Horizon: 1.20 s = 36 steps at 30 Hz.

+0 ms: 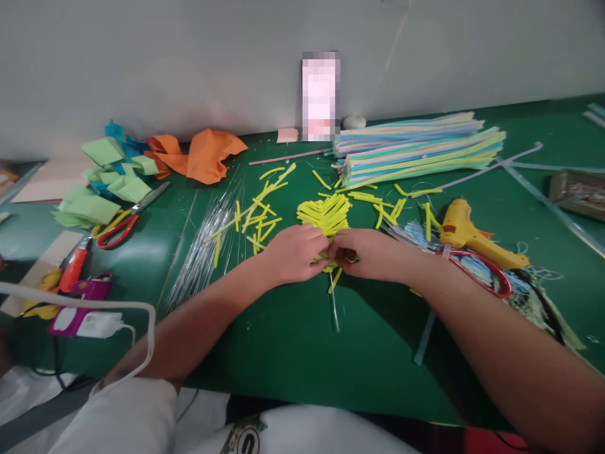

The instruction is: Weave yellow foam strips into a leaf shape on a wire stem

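While the left hand (305,252) pinches the yellow leaf shape's (326,213) lower end, the right hand (362,253) grips it too. Yellow pieces (259,217) lie around them.

Table (274,340) green, leaf shape (326,213) yellow (ribbed).

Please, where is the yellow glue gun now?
In the head view, the yellow glue gun lies on the right side of the green table, beside the red-handled scissors.
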Each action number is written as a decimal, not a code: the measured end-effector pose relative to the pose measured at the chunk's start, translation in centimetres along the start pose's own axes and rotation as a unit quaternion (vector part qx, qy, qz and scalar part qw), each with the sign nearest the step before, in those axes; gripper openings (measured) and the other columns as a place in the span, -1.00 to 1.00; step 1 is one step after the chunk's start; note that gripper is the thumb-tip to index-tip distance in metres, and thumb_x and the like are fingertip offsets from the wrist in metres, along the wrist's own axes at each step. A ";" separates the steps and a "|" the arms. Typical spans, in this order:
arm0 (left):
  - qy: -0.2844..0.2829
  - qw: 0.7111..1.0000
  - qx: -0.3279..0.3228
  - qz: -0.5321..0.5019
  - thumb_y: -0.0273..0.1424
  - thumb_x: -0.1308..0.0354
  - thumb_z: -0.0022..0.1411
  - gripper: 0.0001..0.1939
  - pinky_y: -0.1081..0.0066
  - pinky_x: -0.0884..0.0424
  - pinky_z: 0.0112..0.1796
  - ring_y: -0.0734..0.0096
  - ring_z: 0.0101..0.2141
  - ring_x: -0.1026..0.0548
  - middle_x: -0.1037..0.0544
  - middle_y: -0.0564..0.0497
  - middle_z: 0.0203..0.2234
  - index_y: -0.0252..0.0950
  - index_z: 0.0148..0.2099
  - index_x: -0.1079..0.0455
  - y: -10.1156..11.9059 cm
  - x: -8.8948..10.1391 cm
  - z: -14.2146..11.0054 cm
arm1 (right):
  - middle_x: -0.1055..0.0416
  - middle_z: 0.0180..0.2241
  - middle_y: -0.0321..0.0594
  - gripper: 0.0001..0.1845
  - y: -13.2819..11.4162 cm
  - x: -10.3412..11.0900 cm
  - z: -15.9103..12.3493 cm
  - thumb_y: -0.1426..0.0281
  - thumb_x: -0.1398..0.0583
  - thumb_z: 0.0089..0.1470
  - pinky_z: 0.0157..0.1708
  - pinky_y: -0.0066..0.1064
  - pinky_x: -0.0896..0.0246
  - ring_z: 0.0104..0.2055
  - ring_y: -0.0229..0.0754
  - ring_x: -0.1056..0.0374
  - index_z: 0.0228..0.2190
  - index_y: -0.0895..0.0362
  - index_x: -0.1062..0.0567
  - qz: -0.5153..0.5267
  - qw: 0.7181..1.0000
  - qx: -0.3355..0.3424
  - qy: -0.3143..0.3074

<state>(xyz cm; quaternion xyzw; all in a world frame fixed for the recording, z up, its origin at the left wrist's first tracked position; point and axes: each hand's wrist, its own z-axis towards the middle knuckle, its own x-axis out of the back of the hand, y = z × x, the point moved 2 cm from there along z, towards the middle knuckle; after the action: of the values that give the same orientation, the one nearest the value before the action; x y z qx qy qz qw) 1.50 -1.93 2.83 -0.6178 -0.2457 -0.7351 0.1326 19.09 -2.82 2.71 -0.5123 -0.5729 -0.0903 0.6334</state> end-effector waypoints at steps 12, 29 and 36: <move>-0.006 1.000 -0.004 0.021 -0.36 -0.09 0.23 -0.86 0.30 -0.27 -0.33 0.29 -0.34 -0.42 -0.51 -0.02 -0.41 -0.31 -0.32 -0.41 -0.1 -0.7 0.2 | -0.50 -0.29 -0.21 -0.82 0.9 0.0 0.1 0.55 -0.17 0.02 -0.24 -0.42 -0.19 -0.26 -0.20 -0.37 -0.32 0.12 -0.53 0.061 0.998 0.007 -0.016; 0.030 0.999 -0.001 0.016 -0.29 -0.06 0.30 -0.77 0.30 -0.17 -0.42 0.32 -0.39 -0.42 -0.51 0.00 -0.45 -0.30 -0.36 -0.38 -0.1 -0.8 0.1 | -0.50 -0.27 -0.15 -0.84 1.9 -0.3 0.3 0.50 -0.15 0.12 -0.16 -0.33 -0.26 -0.19 -0.14 -0.41 -0.30 0.14 -0.55 0.090 0.995 0.050 -0.013; 0.019 1.000 0.004 0.022 -0.30 0.02 0.36 -0.71 0.30 -0.18 -0.43 0.31 -0.38 -0.43 -0.51 -0.03 -0.46 -0.31 -0.37 -0.38 0.2 -0.9 0.0 | -0.49 -0.31 -0.14 -0.85 2.0 -0.3 0.4 0.49 -0.13 0.12 -0.22 -0.35 -0.26 -0.24 -0.15 -0.39 -0.34 0.14 -0.53 0.084 0.995 0.051 -0.013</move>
<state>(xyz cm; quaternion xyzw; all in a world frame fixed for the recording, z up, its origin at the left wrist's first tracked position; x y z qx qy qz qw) 1.77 -2.16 2.02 -0.6086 -0.2323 -0.7425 0.1561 20.12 -1.76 1.28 -0.5270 -0.5395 -0.0006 0.6566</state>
